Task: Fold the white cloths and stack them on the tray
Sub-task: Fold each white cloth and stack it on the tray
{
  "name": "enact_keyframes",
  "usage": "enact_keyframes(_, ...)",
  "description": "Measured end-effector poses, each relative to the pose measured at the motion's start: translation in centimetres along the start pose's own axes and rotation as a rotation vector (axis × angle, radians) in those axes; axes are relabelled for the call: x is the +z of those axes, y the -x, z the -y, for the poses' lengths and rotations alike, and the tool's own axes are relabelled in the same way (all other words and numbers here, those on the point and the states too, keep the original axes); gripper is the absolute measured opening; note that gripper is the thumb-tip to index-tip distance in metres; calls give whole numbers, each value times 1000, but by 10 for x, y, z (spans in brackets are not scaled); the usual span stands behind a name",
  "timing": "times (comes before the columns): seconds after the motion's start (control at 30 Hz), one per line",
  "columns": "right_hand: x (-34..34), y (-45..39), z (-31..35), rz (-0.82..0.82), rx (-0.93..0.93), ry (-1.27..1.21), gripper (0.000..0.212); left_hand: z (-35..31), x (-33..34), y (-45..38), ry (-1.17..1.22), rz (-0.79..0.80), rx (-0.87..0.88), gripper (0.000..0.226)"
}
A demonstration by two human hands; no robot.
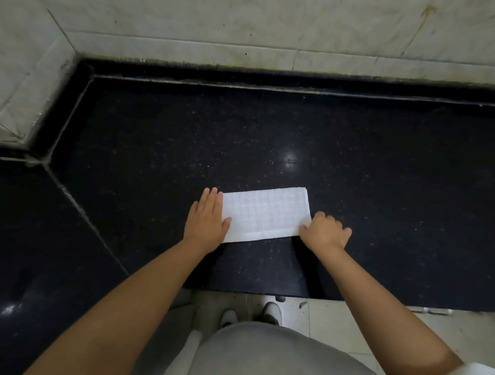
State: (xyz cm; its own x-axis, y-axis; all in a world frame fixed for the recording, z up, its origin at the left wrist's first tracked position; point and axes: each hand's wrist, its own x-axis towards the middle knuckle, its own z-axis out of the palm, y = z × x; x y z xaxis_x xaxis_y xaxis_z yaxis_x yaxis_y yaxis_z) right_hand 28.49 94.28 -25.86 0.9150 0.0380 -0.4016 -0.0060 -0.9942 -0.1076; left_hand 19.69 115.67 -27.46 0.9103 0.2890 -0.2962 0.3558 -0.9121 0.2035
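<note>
On the counter: a black speckled stone countertop (386, 172) runs across the view and turns a corner at the left; its near edge lies just in front of the person.
Cloth: one white cloth (265, 213) with a faint square grid pattern lies flat on the countertop near the front edge, folded into a long rectangle with its long side running left to right, slightly tilted.
Cloth layers: a folded edge shows along the near long side; the number of layers cannot be determined.
Left hand: the left hand (208, 216) lies flat with fingers straight and close together, palm down, at the left short end of the cloth; the thumb rests on the cloth surface, and the fingers lie along its left edge.
Right hand: the right hand (325, 229) has curled fingers and pinches the near right corner of the cloth; the knuckles point up and the corner is slightly raised.
Arms: both forearms are bare and reach forward from the bottom of the view.
Wall: pale marbled tiles (250, 19) back the countertop, with dark grime along the joint.
Floor: light tiles (334, 317) below the counter edge, with two pale shoes (250, 312) visible.
Clothing: a grey garment (259, 359) fills the lower centre.
</note>
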Motion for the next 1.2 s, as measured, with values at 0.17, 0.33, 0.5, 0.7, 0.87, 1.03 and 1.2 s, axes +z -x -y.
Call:
enact_keyframes(0.17,-2,-9,13,90,116,-14,26,2,14,-9,-138,156,-23,67)
enact_keyframes(0.33,-3,-8,15,112,77,-178,8,4,17,-7,-143,142,-27,67)
enact_keyframes(0.5,-12,-2,20,-32,-83,-651,28,6,13,-8,-104,161,-16,67)
enact_keyframes(0.7,-26,34,78,-154,-388,-736,27,46,-15,10,17,-23,-110,63)
enact_keyframes(0.87,23,54,130,-8,-598,-473,5,82,-3,53,76,-44,-220,63)
enact_keyframes(1.03,60,54,127,-7,-728,-205,16,98,9,87,71,8,-226,77)
enact_keyframes(1.2,52,42,117,42,-732,-186,20,94,4,82,69,12,-188,63)
